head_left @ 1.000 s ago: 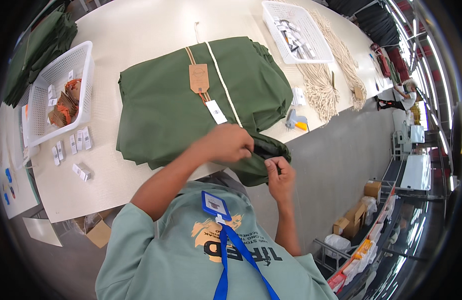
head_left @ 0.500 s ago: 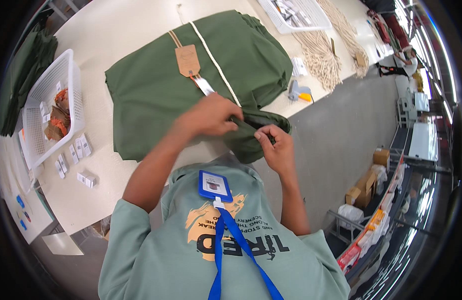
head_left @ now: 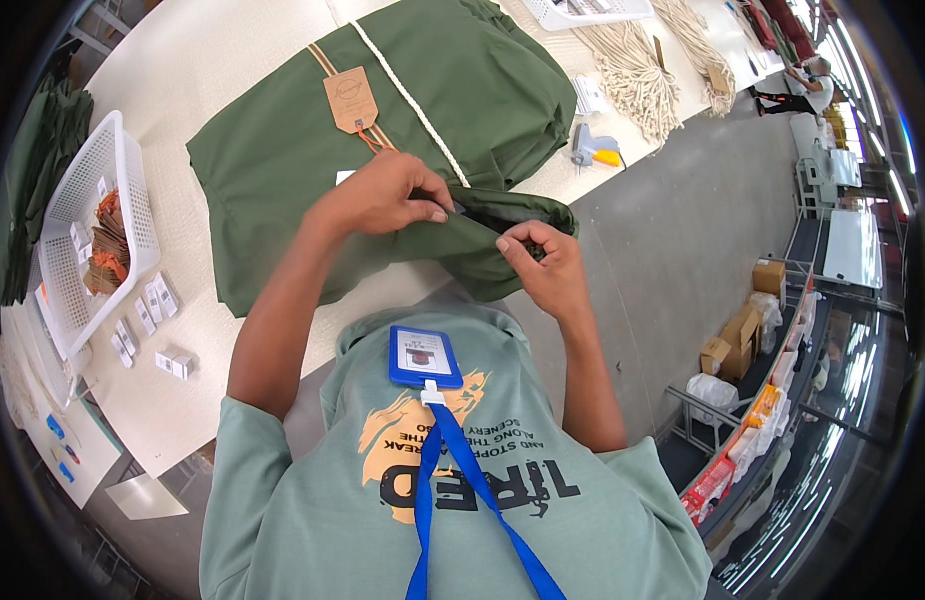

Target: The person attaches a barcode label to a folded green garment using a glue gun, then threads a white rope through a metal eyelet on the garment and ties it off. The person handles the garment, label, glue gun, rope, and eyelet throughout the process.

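2 bare hands at work on a folded olive-green fabric bag [head_left: 382,150] spread over the pale bench [head_left: 182,60]. Left hand [head_left: 382,195] laid on the bag's near edge, grip pressed together, pinching the green cloth between thumb and fingertips. Right hand [head_left: 544,262] just beside it at the bench's front edge, grip likewise closed, pinching the dark rolled hem of the same bag where it hangs slightly over the edge. Hands near each other but apart, a short stretch of fabric taut between them. On the bag's upper face: 1 brown card tag [head_left: 350,100] beside a white twisted cord [head_left: 412,100] running diagonally. Left of the bag: 1 white plastic mesh basket [head_left: 77,200] holding brown tags, with several small white boxes [head_left: 147,310] just outside it. Right of the bag: 1 grey-and-yellow tagging gun [head_left: 594,150] and a heap of cream cotton cords [head_left: 637,75]. Blue badge holder [head_left: 424,357] on a blue lanyard against the chest.
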`<action>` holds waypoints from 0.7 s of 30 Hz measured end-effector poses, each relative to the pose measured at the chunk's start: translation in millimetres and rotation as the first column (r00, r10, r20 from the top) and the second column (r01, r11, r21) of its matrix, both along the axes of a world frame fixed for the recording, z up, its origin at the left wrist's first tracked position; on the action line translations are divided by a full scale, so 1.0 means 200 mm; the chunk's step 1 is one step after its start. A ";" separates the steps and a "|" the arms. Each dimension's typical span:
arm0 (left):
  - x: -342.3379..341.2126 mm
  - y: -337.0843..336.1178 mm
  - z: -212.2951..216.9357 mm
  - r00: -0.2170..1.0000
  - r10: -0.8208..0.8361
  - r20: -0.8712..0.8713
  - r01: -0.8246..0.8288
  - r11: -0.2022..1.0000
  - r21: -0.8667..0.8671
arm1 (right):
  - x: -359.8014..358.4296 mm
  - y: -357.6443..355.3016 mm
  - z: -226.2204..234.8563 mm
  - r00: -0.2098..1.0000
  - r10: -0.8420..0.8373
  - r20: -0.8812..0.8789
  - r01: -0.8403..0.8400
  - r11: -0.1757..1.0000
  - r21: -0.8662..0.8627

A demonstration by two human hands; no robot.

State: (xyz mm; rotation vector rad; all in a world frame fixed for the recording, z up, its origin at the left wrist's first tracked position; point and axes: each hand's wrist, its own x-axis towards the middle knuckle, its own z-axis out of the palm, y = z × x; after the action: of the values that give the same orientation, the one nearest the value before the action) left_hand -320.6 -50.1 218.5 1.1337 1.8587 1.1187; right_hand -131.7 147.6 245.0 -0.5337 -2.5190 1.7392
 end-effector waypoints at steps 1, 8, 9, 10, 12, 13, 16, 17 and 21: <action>0.00 0.00 -0.01 1.000 0.005 0.019 -0.005 1.000 0.008 | 0.00 0.01 -0.01 1.000 -0.002 0.019 0.003 1.000 -0.018; -0.02 -0.03 -0.03 0.992 0.002 -0.124 0.014 0.991 0.133 | 0.00 -0.04 -0.10 0.995 -0.051 -0.083 0.048 0.998 -0.031; 0.00 -0.04 -0.02 0.999 0.039 -0.025 -0.035 0.986 0.161 | 0.00 -0.06 -0.12 0.991 -0.051 -0.121 0.048 0.998 -0.031; 0.01 -0.05 -0.01 0.996 0.078 0.053 -0.085 0.986 0.144 | 0.01 -0.07 -0.13 0.997 -0.067 -0.036 0.060 0.983 -0.173; 0.02 -0.07 0.02 0.974 0.124 0.189 -0.135 0.990 0.048 | 0.00 -0.09 -0.15 0.993 -0.083 -0.088 0.061 0.971 -0.231; 0.03 -0.08 0.03 0.962 0.123 0.245 -0.145 0.987 0.074 | 0.00 -0.10 -0.15 0.992 -0.078 -0.097 0.055 0.974 -0.219; 0.03 -0.10 0.05 0.937 0.126 0.326 -0.173 0.978 0.119 | 0.00 -0.10 -0.14 0.996 -0.056 -0.075 0.040 0.979 -0.201; 0.02 -0.10 0.05 0.944 0.110 0.312 -0.156 0.979 0.130 | 0.00 -0.10 -0.13 0.997 -0.047 -0.067 0.033 0.980 -0.196; 0.01 -0.11 0.05 0.945 0.081 0.317 -0.116 0.989 0.095 | 0.00 -0.09 -0.11 0.992 -0.037 -0.122 0.024 0.994 -0.104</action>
State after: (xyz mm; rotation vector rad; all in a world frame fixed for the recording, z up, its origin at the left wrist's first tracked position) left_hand -319.6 -72.4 228.2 0.8701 1.6355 1.3881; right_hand -130.7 130.0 223.7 -0.4512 -2.3374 1.8381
